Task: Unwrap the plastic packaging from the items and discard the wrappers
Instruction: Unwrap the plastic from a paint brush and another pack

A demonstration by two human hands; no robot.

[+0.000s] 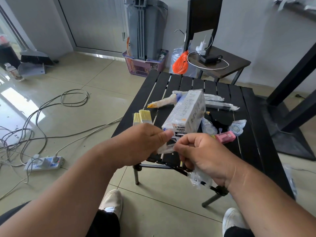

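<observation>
Looking down from head height, two bare forearms reach over the near edge of a low black slatted table [188, 86]. The left hand [143, 144] has its fingers curled, thumb pressed against them, pinching one end of a small item in crinkled clear plastic wrap [165, 148]. The right hand [203, 154] is also curled, pinching the other end of that wrap; a loose tail of clear plastic film [200, 178] hangs below its palm. What the small item is cannot be told. Two flat paintbrushes with pale yellow bristles [142, 118] stick up just behind the left hand, at the table's left edge. On the table, just beyond the hands, a white rectangular carton wrapped in clear film [186, 113] lies tilted. Farther back on the table lie several long thin objects in cloudy plastic wrap [217, 102]. Toward the table's right side sit a pink rectangular eraser-like block [225, 136] and a round tape-like item in clear packaging [237, 128]. Left of the table, grey cables and a white power strip [44, 163] lie on the tiled floor.
</observation>
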